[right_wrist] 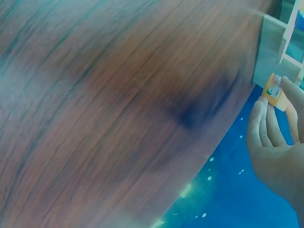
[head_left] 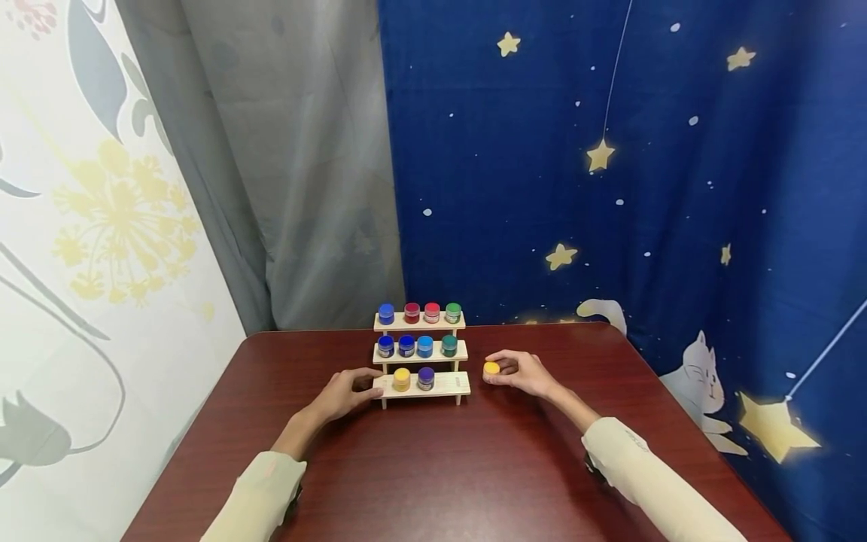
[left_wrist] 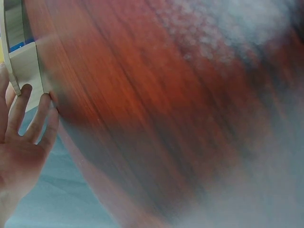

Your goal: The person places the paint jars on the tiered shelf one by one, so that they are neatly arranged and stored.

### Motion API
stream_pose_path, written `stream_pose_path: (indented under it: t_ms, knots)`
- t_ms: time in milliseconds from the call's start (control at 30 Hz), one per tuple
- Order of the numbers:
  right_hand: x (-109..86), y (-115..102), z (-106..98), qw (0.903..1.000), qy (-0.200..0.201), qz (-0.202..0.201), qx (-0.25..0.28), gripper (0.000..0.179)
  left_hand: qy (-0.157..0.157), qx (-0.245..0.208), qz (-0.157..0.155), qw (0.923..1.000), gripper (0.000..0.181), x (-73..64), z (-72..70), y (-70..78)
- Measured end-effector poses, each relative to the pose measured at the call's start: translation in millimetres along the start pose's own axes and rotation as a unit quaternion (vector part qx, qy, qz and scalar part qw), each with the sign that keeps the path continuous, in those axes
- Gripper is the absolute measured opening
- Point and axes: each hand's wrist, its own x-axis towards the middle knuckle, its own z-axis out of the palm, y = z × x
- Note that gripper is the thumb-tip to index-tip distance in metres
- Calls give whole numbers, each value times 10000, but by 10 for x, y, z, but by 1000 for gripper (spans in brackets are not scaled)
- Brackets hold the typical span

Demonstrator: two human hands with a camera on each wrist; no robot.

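A three-tier wooden rack (head_left: 443, 385) stands on the table, bearing small paint jars. My left hand (head_left: 347, 394) holds the left end of its lowest step, thumb at the front and fingers toward the back. In the left wrist view, the fingers of that hand (left_wrist: 23, 142) reach along the pale wood. Just right of the rack, my right hand (head_left: 524, 374) pinches a yellow paint jar (head_left: 491, 368) between thumb and fingers. The label of this jar (right_wrist: 274, 91) shows in the right wrist view. On the lowest step sit another yellow jar (head_left: 402, 379) and a purple jar (head_left: 426, 379).
The middle step holds blue jars (head_left: 406, 346) and a dark green jar (head_left: 449, 346). Along the top step are blue, red and green jars (head_left: 453, 313). Behind the dark red-brown table (head_left: 433, 467) hang a grey curtain (head_left: 318, 165) and a starry blue curtain (head_left: 501, 188).
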Motion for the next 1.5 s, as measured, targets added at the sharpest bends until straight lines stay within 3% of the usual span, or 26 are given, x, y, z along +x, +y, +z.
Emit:
stream_pose_path:
  t_ms: [667,967,1233,1500]
  knots:
    - [117,-337,274,9961,-491,-707,208,39,38,-16,59,10000,36,29,16,25]
    - [172,-394,408,9964,-489,-691,-90,37,15,11,-34,10000,36,40,37,35]
    - [209,-390,463,9950,-659,-745,-66,37,-6,32,-88,10000,35,39,61,45]
    - [175,-361,478,9956,-564,-742,-82,37,-48,-14,-136,9999,36,66,90,54]
